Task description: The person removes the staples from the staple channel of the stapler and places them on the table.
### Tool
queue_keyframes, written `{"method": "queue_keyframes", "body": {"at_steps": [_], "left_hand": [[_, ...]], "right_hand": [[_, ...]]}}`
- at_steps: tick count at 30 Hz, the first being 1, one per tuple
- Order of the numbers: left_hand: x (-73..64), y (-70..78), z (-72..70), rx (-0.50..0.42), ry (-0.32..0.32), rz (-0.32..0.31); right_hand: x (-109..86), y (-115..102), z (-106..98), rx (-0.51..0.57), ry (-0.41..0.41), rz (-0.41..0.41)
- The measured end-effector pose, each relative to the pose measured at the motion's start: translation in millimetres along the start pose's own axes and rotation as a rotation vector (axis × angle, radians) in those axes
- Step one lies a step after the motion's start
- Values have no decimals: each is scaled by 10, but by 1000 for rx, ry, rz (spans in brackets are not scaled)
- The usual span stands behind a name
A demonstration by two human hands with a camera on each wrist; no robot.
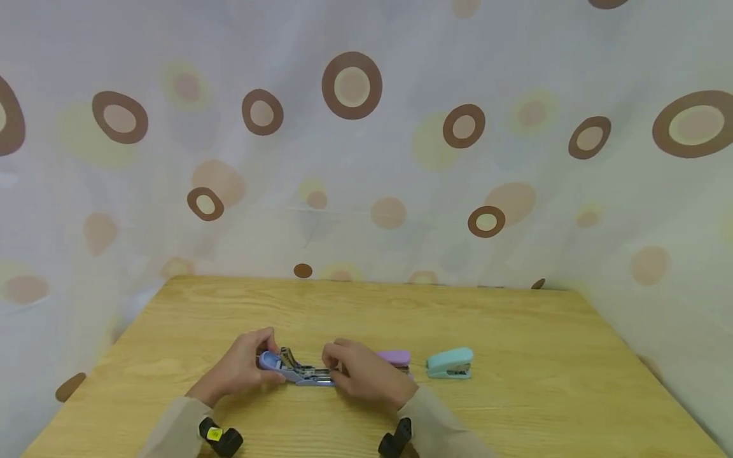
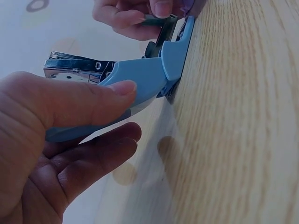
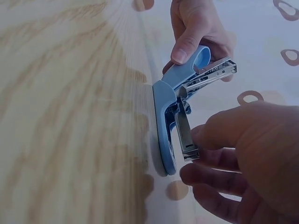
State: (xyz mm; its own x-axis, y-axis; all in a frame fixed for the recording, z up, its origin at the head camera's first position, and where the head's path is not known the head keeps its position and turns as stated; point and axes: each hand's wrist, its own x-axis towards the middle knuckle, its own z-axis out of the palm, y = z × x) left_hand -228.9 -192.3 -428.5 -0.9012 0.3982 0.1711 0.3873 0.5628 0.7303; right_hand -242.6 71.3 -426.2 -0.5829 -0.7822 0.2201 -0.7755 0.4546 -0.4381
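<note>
A light blue stapler (image 1: 290, 374) is opened wide on the table, its top cover swung back to the left and its base lying flat. My left hand (image 1: 240, 366) grips the raised cover (image 2: 131, 81) between thumb and fingers. Beside the cover, a metal arm (image 3: 212, 74) sticks up at a slant. At the other end, my right hand (image 1: 369, 375) has its thumb and curled fingers at the tip of the metal staple channel (image 3: 184, 130), seemingly pinching it. Whether loose staples lie in the channel is too small to tell.
A purple stapler (image 1: 395, 358) lies just behind my right hand, which partly hides it. Further right stands a mint green stapler (image 1: 449, 364). The wooden table (image 1: 544, 356) meets a patterned cloth (image 1: 366, 159) at its back edge.
</note>
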Motion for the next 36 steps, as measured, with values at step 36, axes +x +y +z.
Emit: {"method": "queue_keyframes", "body": {"at_steps": [36], "left_hand": [[12, 50, -27, 50, -5, 2]], "right_hand": [[-110, -129, 98, -146, 299, -171]]}}
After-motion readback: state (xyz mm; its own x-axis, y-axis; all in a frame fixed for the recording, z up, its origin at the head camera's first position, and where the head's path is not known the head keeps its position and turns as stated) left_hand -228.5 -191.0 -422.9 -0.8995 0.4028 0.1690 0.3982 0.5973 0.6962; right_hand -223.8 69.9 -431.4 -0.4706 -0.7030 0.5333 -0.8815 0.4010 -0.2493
